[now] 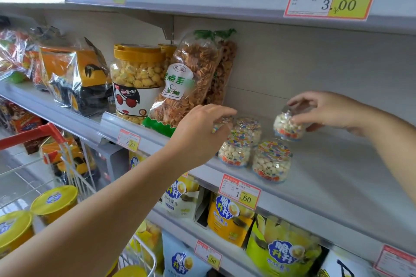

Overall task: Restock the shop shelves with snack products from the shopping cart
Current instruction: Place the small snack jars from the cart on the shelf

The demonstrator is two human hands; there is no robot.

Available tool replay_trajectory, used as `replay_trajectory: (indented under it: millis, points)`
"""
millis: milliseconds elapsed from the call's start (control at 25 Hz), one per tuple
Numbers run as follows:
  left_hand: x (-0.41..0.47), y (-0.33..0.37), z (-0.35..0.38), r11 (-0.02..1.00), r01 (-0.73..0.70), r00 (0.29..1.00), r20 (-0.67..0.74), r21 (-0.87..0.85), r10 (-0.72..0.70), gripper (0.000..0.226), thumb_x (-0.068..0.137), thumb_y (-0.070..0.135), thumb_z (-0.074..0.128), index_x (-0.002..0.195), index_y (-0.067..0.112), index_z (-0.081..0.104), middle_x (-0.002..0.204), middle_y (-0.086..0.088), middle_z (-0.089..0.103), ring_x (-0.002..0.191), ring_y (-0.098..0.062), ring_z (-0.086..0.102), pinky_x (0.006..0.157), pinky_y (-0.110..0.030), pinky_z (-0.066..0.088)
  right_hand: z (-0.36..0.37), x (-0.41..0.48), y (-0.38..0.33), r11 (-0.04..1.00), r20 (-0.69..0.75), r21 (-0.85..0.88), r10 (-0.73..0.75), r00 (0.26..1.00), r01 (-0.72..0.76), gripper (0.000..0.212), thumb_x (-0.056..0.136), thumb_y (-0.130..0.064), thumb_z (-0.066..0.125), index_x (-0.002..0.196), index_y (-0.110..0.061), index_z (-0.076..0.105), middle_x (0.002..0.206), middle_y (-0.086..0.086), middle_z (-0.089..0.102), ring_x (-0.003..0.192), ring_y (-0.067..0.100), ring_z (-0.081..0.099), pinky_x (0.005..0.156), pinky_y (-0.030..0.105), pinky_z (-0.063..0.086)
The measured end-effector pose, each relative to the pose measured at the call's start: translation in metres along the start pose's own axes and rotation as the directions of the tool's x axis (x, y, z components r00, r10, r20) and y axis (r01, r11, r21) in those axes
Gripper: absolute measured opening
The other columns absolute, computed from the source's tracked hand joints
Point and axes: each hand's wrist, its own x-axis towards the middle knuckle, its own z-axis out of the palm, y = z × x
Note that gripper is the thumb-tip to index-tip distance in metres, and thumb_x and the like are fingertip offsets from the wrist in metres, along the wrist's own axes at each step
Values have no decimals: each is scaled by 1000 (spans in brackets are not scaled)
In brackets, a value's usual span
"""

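R hand (331, 110) pinches a small snack jar (287, 127), tilted just above the shelf (337, 175) beside the jar cluster (271, 162), L hand (200, 135) curled over a back jar (221, 125), grip unclear; I'd level it, then set it down w/o knocking neighbours.
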Motion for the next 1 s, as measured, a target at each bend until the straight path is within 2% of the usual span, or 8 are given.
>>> replay_trajectory:
  millis: [160, 320, 440, 600, 680, 840, 920, 1000]
  points:
    - [2, -2, 3, 1000, -13, 1000, 16, 10, 13, 34, 103, 23, 49, 134, 33, 60, 134, 16, 58, 125, -4, 44, 91, -15, 31, 21, -2, 6, 998, 164, 54, 29, 986, -39, 33, 84, -3, 70, 105, -27, 62, 120, 9, 62, 84, 11, 64, 70, 29, 58]
    - [-4, -12, -1, 996, 37, 996, -81, -85, -44, 33, 101, 17, 53, 126, 33, 65, 116, 19, 59, 104, -2, 50, 86, -10, 37, 27, -4, -7, 998, 164, 40, 31, 986, -38, 25, 92, -29, 62, 117, -30, 60, 123, 0, 62, 110, 17, 61, 81, 43, 58]
    - [-13, -18, -6, 991, 57, 988, -134, -124, -74, 33, 99, 13, 53, 123, 32, 68, 111, 22, 58, 98, 2, 51, 80, 1, 34, 36, 3, -23, 981, 150, -185, 91, 984, -62, 50, 97, -57, 35, 142, -37, 43, 143, -11, 43, 129, 20, 45, 80, 48, 58]
    - [-27, -27, -15, 987, 52, 984, -161, -154, -77, 35, 98, 7, 53, 123, 27, 68, 105, 28, 57, 92, 7, 51, 79, 2, 36, 51, 20, -30, 911, 198, -412, 130, 972, -38, 84, 75, -82, 15, 149, -44, 29, 153, -14, 33, 135, 22, 42, 103, 51, 45]
    - [-34, -34, -21, 988, 51, 981, -176, -146, -77, 37, 97, 6, 53, 123, 28, 68, 111, 22, 62, 96, 9, 51, 80, 2, 35, 54, 28, -27, 912, 199, -408, 132, 971, -41, 89, 71, -82, 15, 149, -42, 29, 156, -11, 32, 135, 23, 43, 105, 51, 43]
    - [-51, -46, -35, 983, 100, 980, -157, -155, -125, 36, 98, 10, 53, 120, 37, 67, 113, 20, 62, 88, 15, 53, 75, -3, 41, 54, 20, -33, 935, 215, -337, 191, 958, -110, 64, 90, -69, 19, 147, -42, 31, 151, -8, 36, 136, 26, 40, 102, 54, 44]
    - [-65, -55, -46, 970, 179, 971, -131, -164, -202, 38, 100, 14, 53, 112, 48, 64, 110, 25, 61, 77, 12, 57, 67, -9, 44, 57, 11, -49, 904, 65, -428, 33, 997, -2, 60, 97, -61, 24, 148, -31, 37, 153, 1, 38, 139, 25, 38, 112, 41, 34]
    - [-85, -68, -60, 952, 258, 958, -82, -164, -274, 37, 99, 14, 54, 111, 47, 64, 101, 32, 60, 72, 17, 58, 63, -8, 45, 71, -1, -78, 869, -137, -448, -301, 944, 212, 44, 102, -46, 33, 137, -27, 52, 141, 7, 53, 129, 24, 48, 105, 34, 36]
